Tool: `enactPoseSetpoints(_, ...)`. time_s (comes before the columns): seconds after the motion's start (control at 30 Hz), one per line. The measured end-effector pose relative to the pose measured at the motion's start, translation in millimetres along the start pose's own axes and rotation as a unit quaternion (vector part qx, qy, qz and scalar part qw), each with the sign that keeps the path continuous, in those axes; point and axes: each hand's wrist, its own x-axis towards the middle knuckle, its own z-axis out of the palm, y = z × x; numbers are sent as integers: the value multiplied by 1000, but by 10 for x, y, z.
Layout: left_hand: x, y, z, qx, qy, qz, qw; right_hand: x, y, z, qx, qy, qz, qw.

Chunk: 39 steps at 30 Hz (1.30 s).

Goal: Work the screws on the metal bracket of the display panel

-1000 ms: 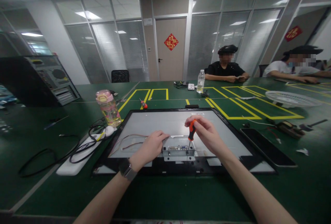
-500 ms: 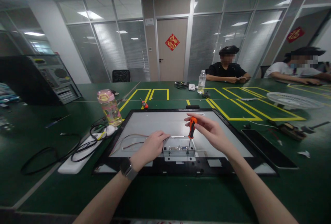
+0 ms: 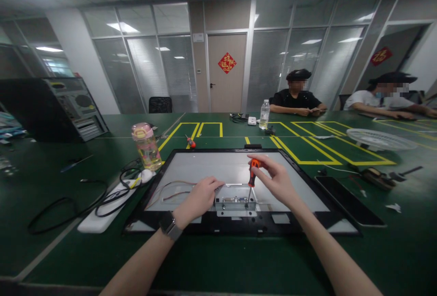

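A monitor lies face down on the green table, its black frame (image 3: 239,229) around a silver back panel (image 3: 218,168). A small metal connector bracket (image 3: 235,201) sits near the panel's front edge. My right hand (image 3: 278,181) pinches an orange-handled screwdriver (image 3: 251,174), held upright with its tip on the bracket. My left hand (image 3: 200,196) rests curled on the panel at the bracket's left end, holding it down. Thin wires (image 3: 172,189) run across the panel to the left of that hand. A watch is on my left wrist.
A pink-lidded bottle (image 3: 146,146), black cables (image 3: 85,205) and a white strip lie to the left; a computer case (image 3: 68,107) stands at far left. A dark slab (image 3: 348,200) and tools lie to the right, with a fan grille (image 3: 378,139) behind. Two people sit at the far side.
The head camera has tilted slightly, so everything sits a little lower in the picture. My right fingers have shifted round the screwdriver handle; my left hand stays at the bracket.
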Motion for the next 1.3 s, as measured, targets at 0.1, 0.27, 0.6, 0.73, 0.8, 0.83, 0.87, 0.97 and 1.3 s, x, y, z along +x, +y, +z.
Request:
enactPoseSetpoints(0.1, 2, 1, 1, 0, 1, -2, 1000, -5, 10, 24, -21, 19, -18, 999)
enactPoseSetpoints(0.27, 2, -10, 11, 3, 1, -4, 1000, -21, 18, 41, 38, -14, -4, 999)
enactPoseSetpoints(0.6, 7, -20, 21, 3, 6, 0, 1000, -39, 37, 51, 7, 2, -18, 1000)
enactPoseSetpoints(0.73, -5, -32, 24, 3, 9, 0, 1000, -44, -13, 52, 49, -46, 1, 998)
enactPoseSetpoints(0.8, -9, -32, 24, 5, 11, 4, 1000, -44, -20, 60, 8, -20, -16, 1000)
enactPoseSetpoints(0.83, -10, -30, 23, 5, 12, 5, 1000, -45, -20, 63, -19, -4, -29, 999)
enactPoseSetpoints(0.87, -11, -26, 22, 5, 12, 5, 1000, -46, -19, 65, -42, 9, -41, 998)
enactPoseSetpoints(0.97, -8, -17, 21, 5, 8, 0, 1000, -53, -15, 64, -51, 2, -53, 997)
enactPoseSetpoints(1.3, -1, -11, 15, 9, -5, -7, 1000, -52, -17, 92, -75, 21, -69, 995)
